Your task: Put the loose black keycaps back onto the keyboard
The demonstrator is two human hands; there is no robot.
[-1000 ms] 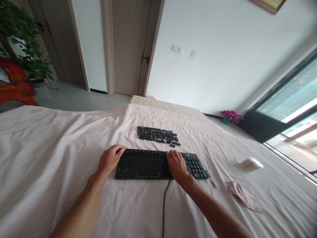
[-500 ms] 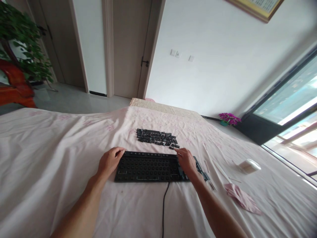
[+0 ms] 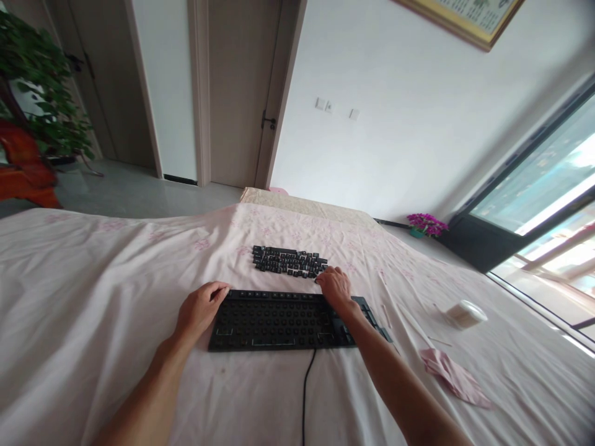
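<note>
A black keyboard (image 3: 274, 322) lies flat on the bed, its main key area bare of keycaps. My left hand (image 3: 201, 310) is closed on its far left corner, thumb and index finger together. Beyond the keyboard's far edge, several loose black keycaps (image 3: 283, 260) lie grouped in rough rows. My right hand (image 3: 335, 286) reaches over the keyboard to the near right end of that group. Its fingers are bent down and closed together at the keycaps; what is between the fingertips is hidden. My right forearm covers part of the keyboard's right side.
A black cable (image 3: 305, 390) runs from the keyboard towards me. On the right of the pink sheet (image 3: 139, 297) are a white cylindrical container (image 3: 466, 314), a pink cloth (image 3: 455, 375) and cotton-swab-like sticks (image 3: 439, 341). Purple flowers (image 3: 425, 224) stand beyond the bed.
My right hand has moved from the keyboard's far edge, forward and left to the loose keycaps, covering those at the near right. My left hand stays at the corner. The view has shifted slightly.
</note>
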